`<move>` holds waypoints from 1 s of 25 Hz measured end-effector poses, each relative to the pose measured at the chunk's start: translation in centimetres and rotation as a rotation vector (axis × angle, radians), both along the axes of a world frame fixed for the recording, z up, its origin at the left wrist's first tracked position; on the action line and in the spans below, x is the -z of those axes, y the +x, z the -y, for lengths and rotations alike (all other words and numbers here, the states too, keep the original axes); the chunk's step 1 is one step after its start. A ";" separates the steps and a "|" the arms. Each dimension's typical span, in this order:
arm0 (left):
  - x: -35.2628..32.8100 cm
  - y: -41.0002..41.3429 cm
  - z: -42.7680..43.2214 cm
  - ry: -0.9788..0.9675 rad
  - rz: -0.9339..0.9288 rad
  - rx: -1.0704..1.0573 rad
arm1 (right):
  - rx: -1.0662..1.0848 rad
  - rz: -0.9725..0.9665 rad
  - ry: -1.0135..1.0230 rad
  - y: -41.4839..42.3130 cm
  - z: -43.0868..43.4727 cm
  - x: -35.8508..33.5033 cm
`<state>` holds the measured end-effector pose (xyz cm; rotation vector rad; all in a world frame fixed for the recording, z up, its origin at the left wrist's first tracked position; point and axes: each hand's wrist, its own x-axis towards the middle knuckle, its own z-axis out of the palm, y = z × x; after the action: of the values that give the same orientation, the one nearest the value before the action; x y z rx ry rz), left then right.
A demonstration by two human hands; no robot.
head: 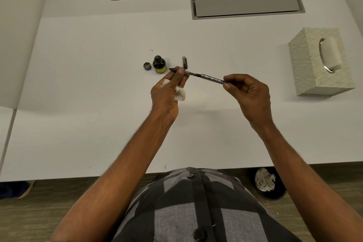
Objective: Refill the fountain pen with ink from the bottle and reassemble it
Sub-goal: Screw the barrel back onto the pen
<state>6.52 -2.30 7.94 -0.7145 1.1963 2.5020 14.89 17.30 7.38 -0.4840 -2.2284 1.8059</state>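
Both hands pinching the fountain pen (198, 74) ends, left hand (169, 92) also clutching tissue (180, 94), right hand (247, 89) barrel-side, above open desk (98, 114).

Matt white table (98, 124), glossy glass ink bottle (159, 64), crumpled paper tissue (180, 94).

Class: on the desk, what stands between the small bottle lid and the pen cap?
The open ink bottle stands between the bottle lid and the pen cap, as the head view shows.

Left hand (169, 88) pinches nib end of fountain pen (198, 74) with wadded tissue (180, 94) in palm, right hand (247, 90) grips barrel end, open ink bottle (159, 64), its cap (147, 66) and pen cap (184, 62) on desk (98, 104) just beyond left hand.
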 end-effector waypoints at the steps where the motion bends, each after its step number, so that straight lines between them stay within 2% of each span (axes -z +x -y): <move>1: -0.1 0.0 -0.1 0.003 -0.001 0.005 | 0.017 -0.005 -0.039 -0.1 0.1 0.0; 7: -0.5 0.5 -0.8 0.016 -0.003 0.054 | 0.056 0.061 -0.153 -0.5 1.2 0.3; 11: -0.6 0.5 -1.0 0.020 -0.001 0.036 | 0.001 0.076 -0.192 -0.5 1.2 -0.1; 16: -0.5 0.6 -1.0 0.022 -0.004 0.035 | -0.008 0.123 -0.087 -0.5 1.0 -0.1; 21: -0.5 0.7 -1.1 0.027 0.005 0.028 | -0.029 0.064 -0.085 -0.5 1.1 -0.3; 25: -0.6 1.1 -1.1 0.030 0.006 0.033 | 0.000 0.124 -0.108 -0.2 1.5 -0.4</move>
<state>7.58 -1.15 8.55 -0.6889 1.1560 2.4839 14.67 15.78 7.82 -0.6335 -2.2162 1.9543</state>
